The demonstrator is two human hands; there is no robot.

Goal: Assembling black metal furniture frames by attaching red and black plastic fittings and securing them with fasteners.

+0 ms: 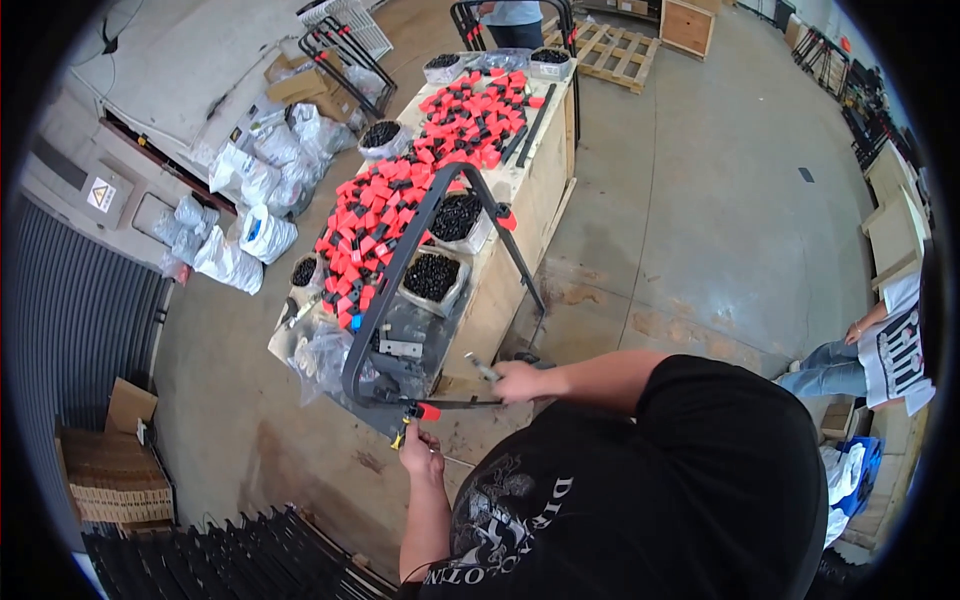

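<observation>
Shirt (680,480); two hands (420,454) (517,382); one near frame (394,280)

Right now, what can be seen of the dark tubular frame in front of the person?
The dark frame looks like painted metal tube, smoothly bent into a rounded arch, with a leg down each side. One red fitting sits on its right leg, another near its lower-left corner. It shows over the worktable's near end. The left hand is close to that corner; whether it touches is unclear.
</observation>
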